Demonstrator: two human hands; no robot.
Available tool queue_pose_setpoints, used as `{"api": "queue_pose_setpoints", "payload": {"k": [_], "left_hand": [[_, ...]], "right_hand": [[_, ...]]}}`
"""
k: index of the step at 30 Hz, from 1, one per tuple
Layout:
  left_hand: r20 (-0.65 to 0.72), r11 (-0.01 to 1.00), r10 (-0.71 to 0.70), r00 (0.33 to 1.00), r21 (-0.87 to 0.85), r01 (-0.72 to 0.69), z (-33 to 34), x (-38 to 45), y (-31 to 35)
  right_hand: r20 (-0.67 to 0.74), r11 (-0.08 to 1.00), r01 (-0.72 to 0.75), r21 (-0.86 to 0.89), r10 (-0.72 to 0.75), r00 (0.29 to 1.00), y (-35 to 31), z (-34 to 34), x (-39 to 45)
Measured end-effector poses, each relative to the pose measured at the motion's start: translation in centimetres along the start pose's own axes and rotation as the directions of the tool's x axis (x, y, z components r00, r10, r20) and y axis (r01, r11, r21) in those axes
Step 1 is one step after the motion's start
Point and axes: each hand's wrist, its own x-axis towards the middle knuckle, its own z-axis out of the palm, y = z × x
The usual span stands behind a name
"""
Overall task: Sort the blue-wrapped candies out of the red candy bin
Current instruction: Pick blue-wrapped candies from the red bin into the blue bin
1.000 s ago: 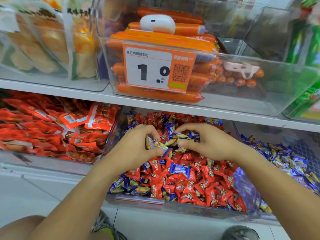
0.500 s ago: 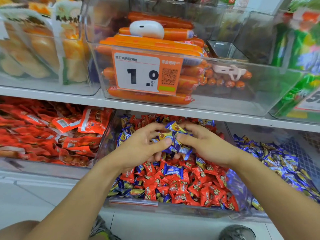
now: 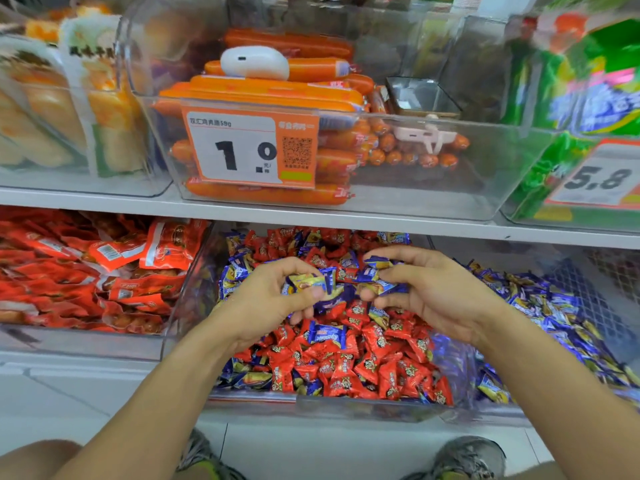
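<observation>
Hands sit over the clear plastic bin of mixed red candies [image 3: 363,362], both curled round small bunches of blue-and-yellow foil-wrapped candies [image 3: 308,282]. Left hand [image 3: 266,299] pinches its bunch betw thumb & forefinger, wrappers lying roughly crosswise. Right hand [image 3: 426,289] holds a second bunch [image 3: 379,275], fingers bent, not fully closed. Clear bin of all-blue candies [image 3: 554,306] lies just beside, to the right, so right hand is nearer; prob the drop goes that way. More blue ones left among the red, e.g. front-left corner
</observation>
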Motion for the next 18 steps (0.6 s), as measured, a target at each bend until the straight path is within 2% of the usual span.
{"api": "queue_pose_setpoints", "payload": {"k": [3, 5, 7, 8, 12, 18], "left_hand": [[-0.031, 0.999, 0.033, 0.999, -0.026, -0.034, 0.0, 0.0, 0.6], [-0.073, 0.985, 0.049, 0.996, 0.169, -0.037, 0.3, 0.0, 0.9], [-0.062, 0.889, 0.054, 0.997, 0.458, -0.020, 1.0, -0.1, 0.9], [-0.042, 0.837, 0.054, 0.998, 0.547, -0.023, 1.5, -0.2, 0.8], [-0.060, 0.706, 0.102, 0.993, 0.707, -0.029, 3.4, -0.5, 1.0], [-0.104, 0.526, 0.067, 0.992, 0.849, 0.053, 4.3, -0.5, 2.1]], "right_hand": [[0.031, 1.000, 0.015, 0.022, -0.015, 0.999, -0.3, -1.5, -1.8], [0.021, 0.999, 0.048, 0.019, -0.048, 0.999, -0.4, -2.5, -2.9], [-0.017, 0.996, 0.084, 0.014, -0.084, 0.996, -0.4, -3.4, -3.9], [-0.030, 0.995, 0.097, 0.020, -0.096, 0.995, -0.4, -3.9, -4.3], [-0.062, 0.994, 0.113, -0.003, -0.113, 0.992, -0.2, -5.6, -5.8], [-0.038, 0.980, 0.152, -0.126, -0.157, 0.987, 0.6, -8.2, -7.8]]}}
